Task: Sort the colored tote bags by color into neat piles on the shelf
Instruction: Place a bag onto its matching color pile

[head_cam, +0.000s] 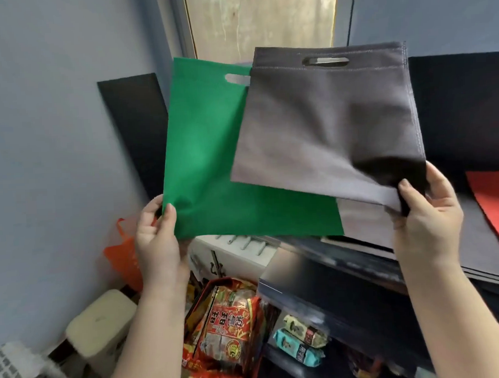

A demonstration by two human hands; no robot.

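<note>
The left hand (155,230) pinches the lower left corner of a green tote bag (207,167), held up above the shelf (346,267). The right hand (426,209) grips the lower right corner of a grey tote bag (325,122), which overlaps the green one's right side. A red bag (495,204) lies flat on dark bags at the shelf's right end.

Small shop storeroom, snack packets (228,329), stacked tote bags (485,252)

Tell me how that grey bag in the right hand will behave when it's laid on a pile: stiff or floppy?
Probably floppy: the grey bag creases and sags toward the corner the right hand pinches. Likely light, since one corner pinch holds it up. It may not land flat unaided.
</note>
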